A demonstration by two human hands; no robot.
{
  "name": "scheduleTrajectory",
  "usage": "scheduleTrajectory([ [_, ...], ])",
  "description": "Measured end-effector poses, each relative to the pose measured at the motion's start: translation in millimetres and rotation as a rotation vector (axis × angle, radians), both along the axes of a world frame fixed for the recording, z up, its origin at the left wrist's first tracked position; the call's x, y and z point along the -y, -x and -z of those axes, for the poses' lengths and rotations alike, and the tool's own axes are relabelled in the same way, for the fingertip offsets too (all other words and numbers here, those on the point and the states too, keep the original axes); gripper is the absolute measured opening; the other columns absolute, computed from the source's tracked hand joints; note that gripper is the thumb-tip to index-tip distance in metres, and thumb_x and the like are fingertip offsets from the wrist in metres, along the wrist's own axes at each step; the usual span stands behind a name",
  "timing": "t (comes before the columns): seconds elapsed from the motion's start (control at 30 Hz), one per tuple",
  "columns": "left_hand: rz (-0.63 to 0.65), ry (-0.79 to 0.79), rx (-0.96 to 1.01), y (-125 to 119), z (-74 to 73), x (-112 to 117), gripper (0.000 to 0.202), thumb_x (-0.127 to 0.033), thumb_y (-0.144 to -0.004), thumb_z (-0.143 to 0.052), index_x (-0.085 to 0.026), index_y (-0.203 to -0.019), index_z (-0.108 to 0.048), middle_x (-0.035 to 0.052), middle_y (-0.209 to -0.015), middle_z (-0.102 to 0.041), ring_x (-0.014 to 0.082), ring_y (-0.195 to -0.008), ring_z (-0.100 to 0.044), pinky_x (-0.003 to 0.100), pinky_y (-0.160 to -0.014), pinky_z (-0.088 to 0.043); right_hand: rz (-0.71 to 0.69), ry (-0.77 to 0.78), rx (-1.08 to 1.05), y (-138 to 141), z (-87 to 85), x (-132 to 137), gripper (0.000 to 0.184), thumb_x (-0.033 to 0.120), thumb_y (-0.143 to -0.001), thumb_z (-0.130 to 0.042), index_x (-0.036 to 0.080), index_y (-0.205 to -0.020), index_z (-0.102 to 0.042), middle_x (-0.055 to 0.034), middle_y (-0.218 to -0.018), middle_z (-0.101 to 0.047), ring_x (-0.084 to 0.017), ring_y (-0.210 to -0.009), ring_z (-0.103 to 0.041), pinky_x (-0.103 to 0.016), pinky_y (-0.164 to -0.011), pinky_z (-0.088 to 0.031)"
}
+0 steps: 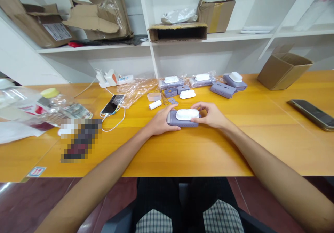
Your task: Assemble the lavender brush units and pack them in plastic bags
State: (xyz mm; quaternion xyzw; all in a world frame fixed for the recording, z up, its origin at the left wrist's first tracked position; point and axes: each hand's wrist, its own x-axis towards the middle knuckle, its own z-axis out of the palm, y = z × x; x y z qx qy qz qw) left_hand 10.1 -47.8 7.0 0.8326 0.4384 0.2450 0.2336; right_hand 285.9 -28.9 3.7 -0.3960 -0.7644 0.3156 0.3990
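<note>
On the wooden table before me lies a purple-grey plastic box [184, 123] with an oval white brush head [187, 114], bristles up, on top. My left hand [162, 120] is wrapped round the box's left end. Thumb and fingers of my right hand [211, 115] grip the right end of the brush head. Just behind are a loose white oval piece [187, 94], small purple-grey frames [171, 92], metal springs [165, 96], a white cylinder [155, 104] and a translucent tray [154, 96]. A perforated purple-grey shell [223, 89] lies further right.
Similar boxes with white tops [171, 81] line the back, two in clear plastic. A charging phone [112, 105], power strip [116, 80] and bottles [66, 104] are at left. At right are a cardboard box [284, 69] and a phone [313, 114]. Shelves with cartons [179, 33] rise behind.
</note>
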Motion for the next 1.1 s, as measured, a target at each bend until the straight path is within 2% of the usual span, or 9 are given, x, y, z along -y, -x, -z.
scheduleTrajectory([
  [0.4, 0.046, -0.024, 0.016, 3.7, 3.5, -3.4, 0.102, -0.05, -0.072, -0.088, -0.027, -0.157, -0.037, 0.0126, -0.159, -0.049, 0.0364, -0.142, -0.051, 0.054, -0.12, -0.041, 0.011, -0.011, -0.015, 5.8, 1.8, 4.3, 0.04, 0.038, -0.07, -0.087, 0.023, -0.103, -0.074, -0.0058, -0.104, -0.078, -0.025, -0.092, -0.07, -0.04, -0.086, -0.055],
  [0.63, 0.051, -0.024, 0.025, 2.6, 2.0, -4.1, 0.099, -0.05, -0.071, -0.088, -0.026, -0.155, -0.041, 0.0126, -0.158, -0.05, 0.0366, -0.141, -0.052, 0.053, -0.12, -0.041, -0.009, 0.004, -0.019, 8.7, 4.6, 3.8, 0.043, 0.035, -0.072, -0.082, 0.021, -0.11, -0.071, -0.0062, -0.11, -0.076, -0.02, -0.079, -0.066, -0.034, -0.07, -0.053],
  [0.87, 0.042, -0.023, 0.001, 0.3, 1.3, -3.8, 0.101, -0.049, -0.07, -0.089, -0.027, -0.155, -0.041, 0.0123, -0.158, -0.05, 0.0364, -0.141, -0.053, 0.052, -0.121, -0.04, -0.016, 0.018, -0.024, 4.4, 2.0, 1.7, 0.045, 0.032, -0.068, -0.084, 0.022, -0.11, -0.071, -0.0063, -0.114, -0.075, -0.024, -0.093, -0.068, -0.034, -0.076, -0.055],
  [1.1, 0.032, -0.031, 0.013, 0.7, 3.0, -4.5, 0.101, -0.05, -0.069, -0.09, -0.026, -0.154, -0.042, 0.0127, -0.157, -0.052, 0.0368, -0.141, -0.053, 0.053, -0.12, -0.041, -0.013, 0.053, -0.012, 4.1, 3.0, 0.6, 0.042, 0.033, -0.07, -0.084, 0.022, -0.108, -0.071, -0.0044, -0.11, -0.075, -0.018, -0.076, -0.063, -0.032, -0.068, -0.053],
])
